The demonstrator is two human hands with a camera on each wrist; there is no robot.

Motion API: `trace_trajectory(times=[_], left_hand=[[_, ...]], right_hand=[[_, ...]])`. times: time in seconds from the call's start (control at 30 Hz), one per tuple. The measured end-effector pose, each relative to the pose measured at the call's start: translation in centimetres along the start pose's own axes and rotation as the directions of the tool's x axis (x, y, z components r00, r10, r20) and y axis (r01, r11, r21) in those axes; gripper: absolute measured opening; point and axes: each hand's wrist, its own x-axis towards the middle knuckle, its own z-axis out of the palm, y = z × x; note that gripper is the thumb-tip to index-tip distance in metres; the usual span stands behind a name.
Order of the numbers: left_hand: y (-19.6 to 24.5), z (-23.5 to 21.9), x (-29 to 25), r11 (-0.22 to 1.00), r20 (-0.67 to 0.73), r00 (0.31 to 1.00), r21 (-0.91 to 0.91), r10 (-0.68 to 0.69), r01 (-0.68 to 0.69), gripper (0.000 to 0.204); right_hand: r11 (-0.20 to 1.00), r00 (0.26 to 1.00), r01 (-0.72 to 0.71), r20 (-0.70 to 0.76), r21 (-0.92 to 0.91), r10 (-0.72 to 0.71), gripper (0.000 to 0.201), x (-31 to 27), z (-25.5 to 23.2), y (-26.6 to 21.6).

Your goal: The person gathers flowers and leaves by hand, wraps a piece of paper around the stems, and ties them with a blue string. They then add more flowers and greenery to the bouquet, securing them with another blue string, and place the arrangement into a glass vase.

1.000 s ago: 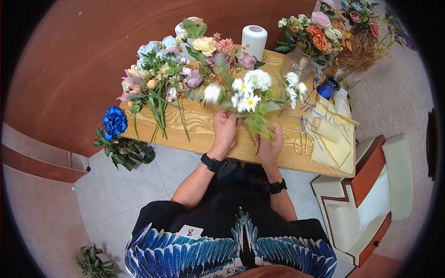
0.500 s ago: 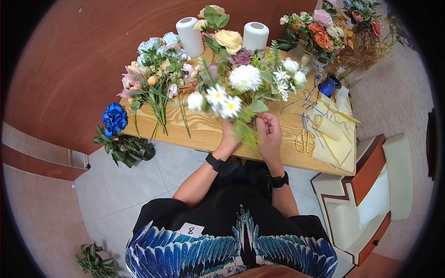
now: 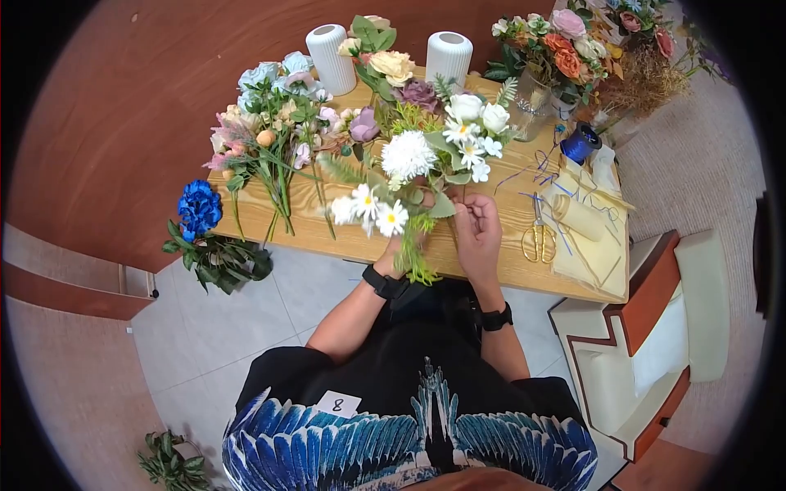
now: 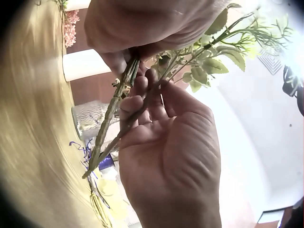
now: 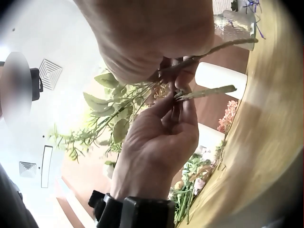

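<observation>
A loose bouquet stands over the table's front edge: a white pompom bloom (image 3: pixel 408 155), white daisies (image 3: pixel 391 218), white roses (image 3: pixel 494 119) and green sprigs. Its lower stems (image 4: pixel 108 111) are gripped in my left hand (image 3: pixel 390 255), which the foliage partly hides in the head view. To its right, my right hand (image 3: pixel 479 239) pinches a separate brown stem (image 5: pixel 228 45) between thumb and fingers. In the left wrist view, that stem crosses the bundle below the fingers. Leafy greens (image 4: pixel 209 66) spread out on the far side of both hands.
Cut flowers (image 3: pixel 278 139) lie along the table's left side, behind them two white ribbed vases (image 3: pixel 449 59). Gold scissors (image 3: pixel 539 243), wrapping paper (image 3: pixel 589 260) and a blue ribbon spool (image 3: pixel 580 146) are at the right. A filled glass vase (image 3: pixel 532 106) stands behind.
The bouquet has turned and tipped, with the daisies moving left and down toward me. Both hands stay close together; my right hand has come up slightly beside the blooms.
</observation>
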Motion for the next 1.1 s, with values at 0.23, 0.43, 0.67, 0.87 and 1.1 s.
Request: trace_trajectory(times=[0.23, 0.43, 0.67, 0.87, 1.1], left_hand=[[0.7, 0.0, -0.6, 0.784, 0.123, 0.971, -0.614, 0.205, -0.088, 0.034], [3.7, -0.5, -2.0, 0.929, 0.051, 0.997, -0.364, -0.050, 0.065, 0.051], [0.4, -0.9, -2.1, 0.910, 0.145, 0.988, -0.399, -0.059, 0.113, 0.033], [4.6, 0.5, -4.1, 0.876, 0.125, 0.964, -0.403, -0.236, 0.267, 0.035], [1.5, 1.3, -2.2, 0.538, 0.298, 0.946, -0.822, 0.129, 0.186, 0.032]], right_hand=[[0.992, 0.997, -0.074, 0.021, 0.107, 0.072, 0.024, 0.0, -0.6, 0.0], [0.966, 0.990, -0.066, -0.105, 0.250, 0.095, 0.019, 0.5, -0.6, 0.9], [0.995, 0.983, 0.025, -0.183, 0.099, -0.006, 0.026, 0.0, -0.5, 1.6], [0.994, 0.971, 0.107, -0.216, 0.007, -0.103, 0.028, 0.3, -0.7, 1.0], [0.986, 0.973, 0.141, -0.172, -0.084, -0.154, 0.016, 1.3, -1.9, 1.5]])
